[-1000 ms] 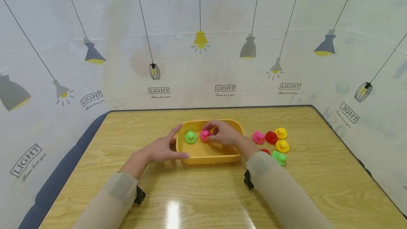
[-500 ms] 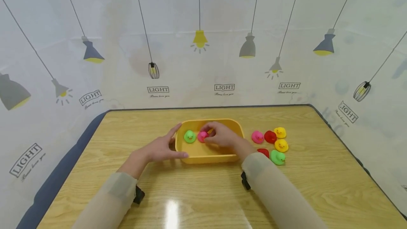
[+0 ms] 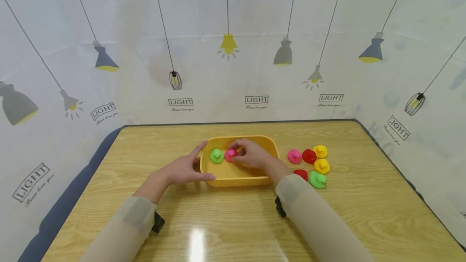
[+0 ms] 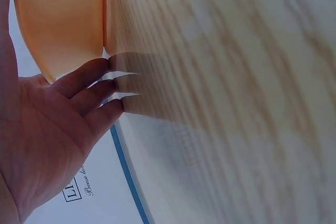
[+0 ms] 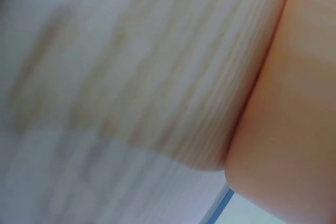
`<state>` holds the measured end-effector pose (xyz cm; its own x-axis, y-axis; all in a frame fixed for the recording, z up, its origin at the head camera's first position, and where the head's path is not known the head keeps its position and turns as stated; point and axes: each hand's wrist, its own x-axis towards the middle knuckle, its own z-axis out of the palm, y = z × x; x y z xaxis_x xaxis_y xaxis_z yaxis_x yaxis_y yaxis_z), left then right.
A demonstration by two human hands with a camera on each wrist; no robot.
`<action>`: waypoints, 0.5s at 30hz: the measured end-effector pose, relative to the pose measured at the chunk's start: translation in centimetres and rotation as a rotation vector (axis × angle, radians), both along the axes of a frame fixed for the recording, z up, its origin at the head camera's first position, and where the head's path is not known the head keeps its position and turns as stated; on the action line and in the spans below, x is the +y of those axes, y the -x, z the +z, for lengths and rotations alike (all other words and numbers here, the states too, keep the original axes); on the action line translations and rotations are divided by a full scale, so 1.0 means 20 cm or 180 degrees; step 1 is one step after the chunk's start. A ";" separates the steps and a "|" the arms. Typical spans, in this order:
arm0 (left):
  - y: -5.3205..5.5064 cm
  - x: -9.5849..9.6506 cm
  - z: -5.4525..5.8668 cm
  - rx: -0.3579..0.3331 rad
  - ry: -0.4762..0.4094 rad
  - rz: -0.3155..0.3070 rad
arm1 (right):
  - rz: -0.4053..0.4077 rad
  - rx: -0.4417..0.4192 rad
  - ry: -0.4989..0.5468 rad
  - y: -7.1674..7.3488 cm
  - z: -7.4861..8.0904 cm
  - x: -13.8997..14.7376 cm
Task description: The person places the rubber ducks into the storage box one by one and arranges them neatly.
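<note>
A yellow plastic basket (image 3: 242,182) stands on the table in the head view. At its left end, my left hand (image 3: 183,169) spreads its thumb and forefinger to the front and back corners. The other fingers (image 4: 89,95) extend beside the basket's outer wall in the left wrist view. Inside the basket, my right hand (image 3: 251,155) pinches a pink rubber duck (image 3: 230,155) low near the bottom. Left of it sits a green rubber duck (image 3: 217,156). The right wrist view shows only the basket's side (image 5: 294,129) and the table; the right hand is outside it.
Right of the basket lie several rubber ducks: a pink duck (image 3: 295,156), a red duck (image 3: 309,156), two yellow ducks (image 3: 322,166), a green duck (image 3: 318,179) and another red duck (image 3: 300,174) partly behind the right forearm. The wooden table (image 3: 218,221) ends at a printed wall covering (image 3: 218,72).
My right hand has shifted slightly left with the pink duck, bringing it closer to the green duck in the basket. The left hand stays at the basket's end.
</note>
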<state>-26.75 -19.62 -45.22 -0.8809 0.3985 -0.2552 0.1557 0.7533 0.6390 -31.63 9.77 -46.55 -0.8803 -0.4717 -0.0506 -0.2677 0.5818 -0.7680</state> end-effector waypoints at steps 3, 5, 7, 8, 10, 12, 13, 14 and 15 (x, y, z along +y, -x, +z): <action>0.00 0.00 0.00 -0.0003 0.0004 -0.0009 | 0.0008 0.0032 -0.0008 0.00 0.00 0.00; 0.00 0.00 0.01 0.0009 0.0007 -0.0019 | 0.0012 0.0055 -0.0001 0.01 -0.01 0.00; -0.01 0.00 0.01 0.0026 0.0007 -0.0032 | 0.0017 0.0071 0.0014 0.01 -0.01 0.00; -0.01 0.00 0.01 0.0034 0.0007 -0.0040 | 0.0019 0.0081 0.0015 0.01 -0.01 0.00; -0.01 0.00 0.01 0.0041 0.0003 -0.0047 | 0.0026 0.0089 0.0025 0.01 -0.01 0.00; -0.01 0.00 0.01 0.0042 -0.0006 -0.0046 | 0.0024 0.0087 0.0015 0.01 -0.01 0.00; -0.01 0.00 0.01 0.0040 -0.0010 -0.0044 | 0.0021 0.0089 0.0001 0.01 -0.01 0.00; -0.01 0.00 0.01 0.0033 -0.0015 -0.0040 | 0.0018 0.0088 -0.0012 0.01 -0.01 0.00; -0.01 0.00 0.01 0.0029 -0.0018 -0.0036 | 0.0016 0.0087 -0.0024 0.01 -0.01 -0.01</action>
<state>-26.56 -19.54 -45.02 -0.8786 0.4099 -0.2450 0.1700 0.7479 0.6417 -31.82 9.67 -46.73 -0.8790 -0.4758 -0.0302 -0.2914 0.5863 -0.7559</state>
